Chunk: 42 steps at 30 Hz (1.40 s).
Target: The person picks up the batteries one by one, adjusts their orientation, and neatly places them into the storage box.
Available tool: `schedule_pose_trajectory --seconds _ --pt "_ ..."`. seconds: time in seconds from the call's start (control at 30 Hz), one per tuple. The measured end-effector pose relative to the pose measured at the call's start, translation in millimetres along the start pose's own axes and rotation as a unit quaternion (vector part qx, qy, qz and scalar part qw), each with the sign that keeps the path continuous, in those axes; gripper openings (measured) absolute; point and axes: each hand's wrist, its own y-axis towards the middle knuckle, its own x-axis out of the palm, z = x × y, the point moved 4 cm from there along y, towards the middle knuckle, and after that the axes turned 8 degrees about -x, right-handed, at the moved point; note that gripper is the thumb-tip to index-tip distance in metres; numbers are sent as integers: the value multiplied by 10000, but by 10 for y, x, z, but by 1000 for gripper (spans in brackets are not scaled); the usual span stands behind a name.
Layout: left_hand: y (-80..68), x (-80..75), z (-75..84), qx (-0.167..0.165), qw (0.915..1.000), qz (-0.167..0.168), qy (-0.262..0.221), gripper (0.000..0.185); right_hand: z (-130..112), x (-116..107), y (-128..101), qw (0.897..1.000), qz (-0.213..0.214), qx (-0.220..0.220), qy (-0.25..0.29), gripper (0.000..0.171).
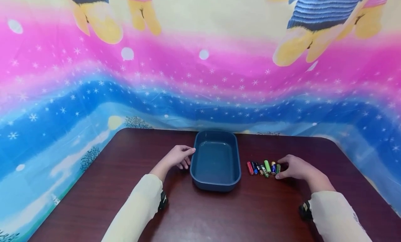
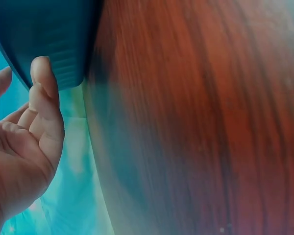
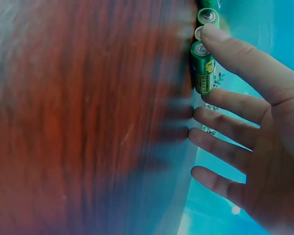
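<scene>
A dark blue rectangular bin (image 1: 216,185) stands on the table. At its left rim is my left hand (image 1: 179,156), a fingertip touching the edge. In the left wrist view, the left hand (image 2: 27,132) has loosely bent fingers beside the bin's wall (image 2: 63,44). Several batteries (image 1: 267,166) lie in a row right of the bin. My right hand (image 1: 294,167) is at the row's right end, its thumb and forefinger around a green battery (image 3: 203,71). The right hand's (image 3: 255,132) other fingers are spread and straight; whether the thumb presses the battery is unclear.
The dark red-brown wooden table (image 1: 200,214) has rounded far corners. A colourful printed curtain (image 1: 200,78) hangs close behind the table and along both sides.
</scene>
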Motion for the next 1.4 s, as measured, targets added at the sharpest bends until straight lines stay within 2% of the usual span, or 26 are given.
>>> schedule_pose_trajectory --seconds 0.1,0.4,1.0,1.2,1.4 --pt "12 17 16 64 10000 5 20 47 1 5 11 10000 13 -14 -93 72" --pt "15 82 29 -38 9998 -62 -191 44 37 55 37 9996 24 2 -276 70" --pt "14 99 18 98 9998 -48 -181 49 63 38 35 9997 60 -68 -232 61" --pt "17 104 15 95 9998 -68 -182 48 89 -58 -5 9997 178 23 194 61" --pt "23 96 7 100 9995 -61 -279 47 51 -151 30 9931 489 262 1030 63"
